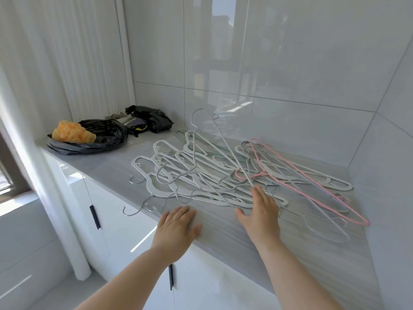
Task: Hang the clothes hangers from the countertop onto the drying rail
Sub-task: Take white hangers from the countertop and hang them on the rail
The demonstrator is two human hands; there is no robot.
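Observation:
A tangled pile of several white clothes hangers (192, 173) lies on the grey countertop (301, 249), with a pink hanger (312, 186) on its right side and thin wire hangers mixed in. One white hanger (214, 135) sticks up out of the pile, leaning toward the tiled wall. My left hand (178, 229) is open, fingers straight, over the counter's front edge just short of the pile. My right hand (261, 211) is open too, with its fingertips at the near edge of the pile. The drying rail is out of view.
A black plastic bag (93, 139) holding an orange bundle (71, 133) sits at the far left of the counter, with more dark items (149, 118) behind it. Glossy tiled walls close the back and right. White cabinet doors (125, 231) with dark handles are below.

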